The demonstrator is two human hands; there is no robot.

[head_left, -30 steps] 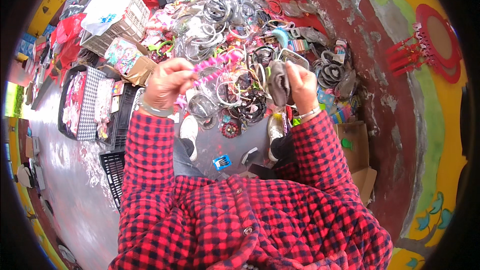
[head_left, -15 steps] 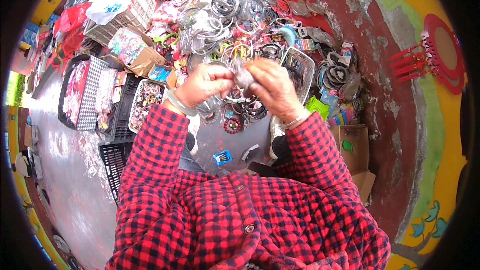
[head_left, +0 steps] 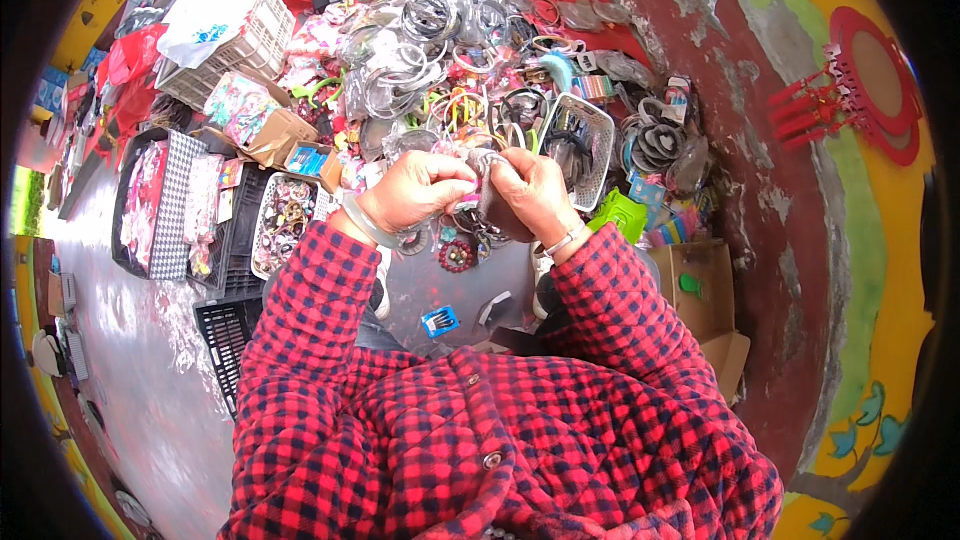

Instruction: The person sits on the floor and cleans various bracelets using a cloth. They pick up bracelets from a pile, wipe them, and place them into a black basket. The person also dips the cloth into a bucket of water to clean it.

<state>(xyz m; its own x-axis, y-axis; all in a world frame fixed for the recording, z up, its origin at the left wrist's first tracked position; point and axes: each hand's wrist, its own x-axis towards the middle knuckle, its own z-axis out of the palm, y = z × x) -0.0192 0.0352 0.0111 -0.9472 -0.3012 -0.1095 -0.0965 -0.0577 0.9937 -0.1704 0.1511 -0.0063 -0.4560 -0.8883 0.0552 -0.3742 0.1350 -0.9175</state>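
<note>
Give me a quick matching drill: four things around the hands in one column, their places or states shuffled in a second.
1 dark pouch
2 white wire basket
3 green box
4 cardboard box

a open, on the ground near the right elbow
b beside the right wrist
c gripped by left hand and right hand
d holding dark headbands

Pairs: 1-c, 2-d, 3-b, 4-a

A small blue card [head_left: 438,320] lies on the ground below the joined hands. Left of them sit a brown carton [head_left: 276,137] and a blue box [head_left: 306,157]. Lower right stands an open brown carton with a green sticker [head_left: 690,284].
</note>
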